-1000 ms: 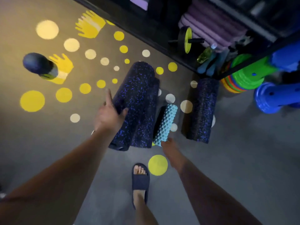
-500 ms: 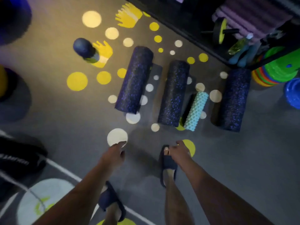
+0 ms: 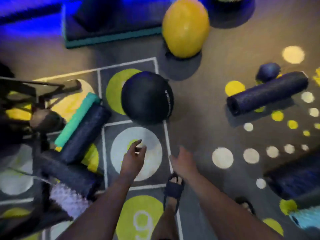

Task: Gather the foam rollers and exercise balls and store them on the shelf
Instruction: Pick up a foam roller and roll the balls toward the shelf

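Both hands empty, fingers loosely spread: left hand (image 3: 134, 157), right hand (image 3: 183, 161). Black exercise ball (image 3: 147, 97) just beyond. Dark foam roller (image 3: 267, 93) far right, long axis left-right, tilted.

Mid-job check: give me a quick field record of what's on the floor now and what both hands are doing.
left hand: empty, fingers loosely curled, above white floor circle
right hand: empty, open
black exercise ball: on floor, just ahead of both hands
yellow exercise ball: on floor, farther away
small dark ball: far right, behind a roller
dark foam roller: lying alone, right side
teal foam roller: left, beside a dark foam roller
shelf: not in view
image: motion-blurred
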Tool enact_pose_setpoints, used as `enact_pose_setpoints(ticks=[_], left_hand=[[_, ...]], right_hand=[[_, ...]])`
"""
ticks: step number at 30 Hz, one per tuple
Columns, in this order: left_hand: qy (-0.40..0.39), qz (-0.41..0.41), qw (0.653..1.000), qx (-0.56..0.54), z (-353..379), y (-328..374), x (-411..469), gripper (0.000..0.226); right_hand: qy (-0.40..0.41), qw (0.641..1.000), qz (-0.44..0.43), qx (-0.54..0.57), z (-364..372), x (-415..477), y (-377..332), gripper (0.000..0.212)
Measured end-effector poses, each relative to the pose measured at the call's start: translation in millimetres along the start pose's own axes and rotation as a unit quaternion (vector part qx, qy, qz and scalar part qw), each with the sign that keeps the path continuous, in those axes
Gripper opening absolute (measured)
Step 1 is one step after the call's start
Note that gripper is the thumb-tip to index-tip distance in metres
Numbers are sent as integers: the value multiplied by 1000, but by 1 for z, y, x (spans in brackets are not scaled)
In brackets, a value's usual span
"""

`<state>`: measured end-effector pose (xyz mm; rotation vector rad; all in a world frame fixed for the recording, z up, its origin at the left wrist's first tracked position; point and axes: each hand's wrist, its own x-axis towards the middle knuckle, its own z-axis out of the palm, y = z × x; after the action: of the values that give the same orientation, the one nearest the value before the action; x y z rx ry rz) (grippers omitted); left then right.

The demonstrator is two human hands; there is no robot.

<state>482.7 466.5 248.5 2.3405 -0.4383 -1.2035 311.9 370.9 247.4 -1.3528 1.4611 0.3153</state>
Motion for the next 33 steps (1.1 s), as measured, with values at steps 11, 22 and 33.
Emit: enact_pose_setpoints(ticks=[11,22,33], left_hand=[[56,-101,981,-155,-81,-72,61,29],[92,-75,966,-232,-43,43,247,67],[5,-92,996,20,42,163,327,66]], right_hand=[[-3,978,-90,-189,60,72,-117,54],[-60,745,-377,-548,17,273,-205,81],[-14,787,-352,-507,-118,365,-174,86]])
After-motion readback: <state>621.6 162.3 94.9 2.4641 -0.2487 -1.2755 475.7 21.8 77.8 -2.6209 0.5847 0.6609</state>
